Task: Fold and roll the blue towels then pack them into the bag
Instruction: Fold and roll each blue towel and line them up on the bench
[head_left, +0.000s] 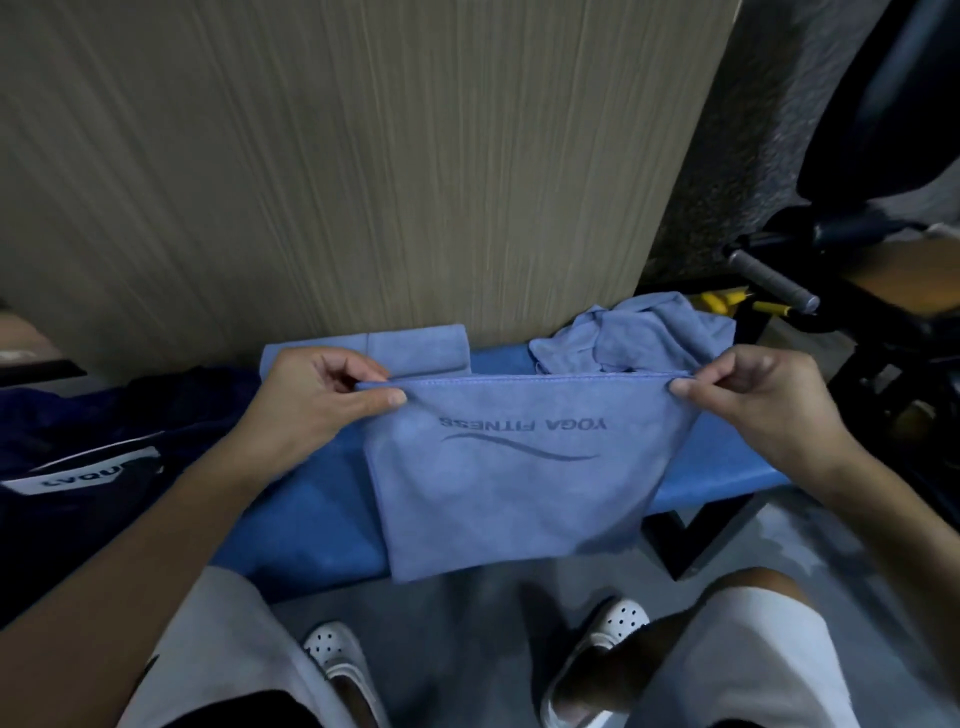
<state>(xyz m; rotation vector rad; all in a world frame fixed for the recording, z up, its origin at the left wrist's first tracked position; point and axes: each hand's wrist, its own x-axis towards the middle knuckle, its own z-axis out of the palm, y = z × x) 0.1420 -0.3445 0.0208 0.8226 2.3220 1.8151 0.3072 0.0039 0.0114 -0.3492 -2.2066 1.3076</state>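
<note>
Both of our hands are up at the top hem of one blue towel; our left hand (317, 400) pinches the left corner between thumb and curled fingers, and our right hand (753, 410) pinches the right corner the same way, so the hem runs taut and level between them; the held towel (509, 499) hangs down from that hem in front of us, its lower part draping past the near edge of the blue bench (311, 519); its print, the words YOGA FITNESS over a curved stroke, reads upside down to us.

Behind our left hand a folded towel (421, 348) lies flat on the bench against the wood-grain panel (363, 156); behind the hem, toward our right hand, a crumpled towel (639, 338) sits in a loose heap at the bench's far right end, apart from the folded one.

Left of the bench lies the dark navy bag (104, 415) with a white label; we cannot tell whether it is open.

Right of the panel stands dark equipment with a grey handle (774, 283); below, we see our pale shorts (223, 623) and white perforated shoes (337, 657) on the grey floor (467, 649).
</note>
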